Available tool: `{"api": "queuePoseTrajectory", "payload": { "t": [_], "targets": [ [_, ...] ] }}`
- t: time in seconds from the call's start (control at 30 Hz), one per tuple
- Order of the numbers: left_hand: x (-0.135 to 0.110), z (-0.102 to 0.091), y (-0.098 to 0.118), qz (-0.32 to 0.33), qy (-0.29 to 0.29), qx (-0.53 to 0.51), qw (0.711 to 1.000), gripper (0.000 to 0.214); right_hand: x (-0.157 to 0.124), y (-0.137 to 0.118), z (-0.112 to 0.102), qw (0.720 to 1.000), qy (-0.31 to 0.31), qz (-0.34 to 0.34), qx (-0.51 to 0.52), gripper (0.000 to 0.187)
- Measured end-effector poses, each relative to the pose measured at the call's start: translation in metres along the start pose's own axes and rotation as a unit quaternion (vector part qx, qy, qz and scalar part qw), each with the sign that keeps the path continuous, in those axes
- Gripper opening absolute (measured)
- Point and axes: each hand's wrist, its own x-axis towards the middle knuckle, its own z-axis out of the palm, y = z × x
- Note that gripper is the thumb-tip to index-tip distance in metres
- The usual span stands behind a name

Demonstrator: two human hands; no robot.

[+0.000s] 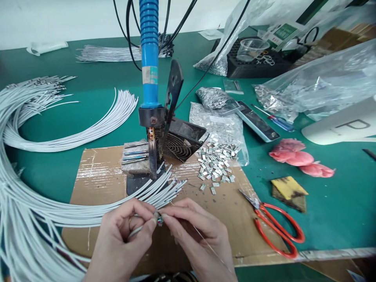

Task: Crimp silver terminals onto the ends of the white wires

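Observation:
My left hand (125, 237) is closed, its thumb and finger pinching a white cable (135, 231) close to its end. At the cable's end, between both hands' fingertips, is a small connector piece (160, 221), mostly hidden. My right hand (199, 235) is closed too, its thumb and forefinger meeting at that end. A thin wire (210, 246) runs through the right hand and trails toward the lower right. Just beyond my hands, the ends of a bundle of white cables (164, 192) lie below the tip of an upright blue-handled soldering iron (149, 90).
Beneath is a cardboard sheet (100, 172) with a pile of small metal connectors (216, 160). Red-handled scissors (276, 227) lie at right, near a sponge (289, 192), pink cloth (301, 157), phone (258, 121) and screwdriver (276, 118). A small fan (182, 141) stands behind the iron.

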Motion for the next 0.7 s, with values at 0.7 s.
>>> {"api": "queuePoseTrajectory", "payload": {
  "t": [0.7],
  "targets": [
    [0.010, 0.007, 0.012, 0.003, 0.042, 0.024, 0.999, 0.018, -0.010, 0.001, -0.001, 0.982, 0.079, -0.009, -0.169, 0.033]
  ]
}}
